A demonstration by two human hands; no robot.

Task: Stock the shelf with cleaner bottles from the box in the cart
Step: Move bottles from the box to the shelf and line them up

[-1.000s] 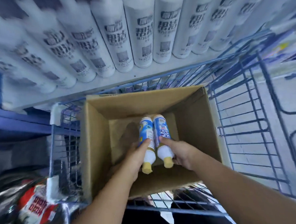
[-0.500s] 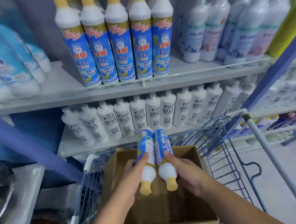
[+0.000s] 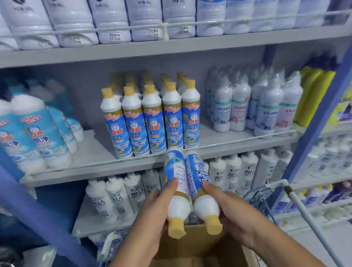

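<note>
Above the box [image 3: 197, 254], left hand [image 3: 153, 214] and right hand [image 3: 234, 214] each grip a bottle [image 3: 177, 186], bases pointing at the shelf [image 3: 111, 165] ahead.

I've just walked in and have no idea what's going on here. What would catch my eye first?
Two blue-and-white bottles with yellow caps, held side by side in mid-air, caps toward the camera, between the left hand and the right hand, above a cardboard box. Just behind them, a neat row of matching bottles stands on the middle shelf.
</note>
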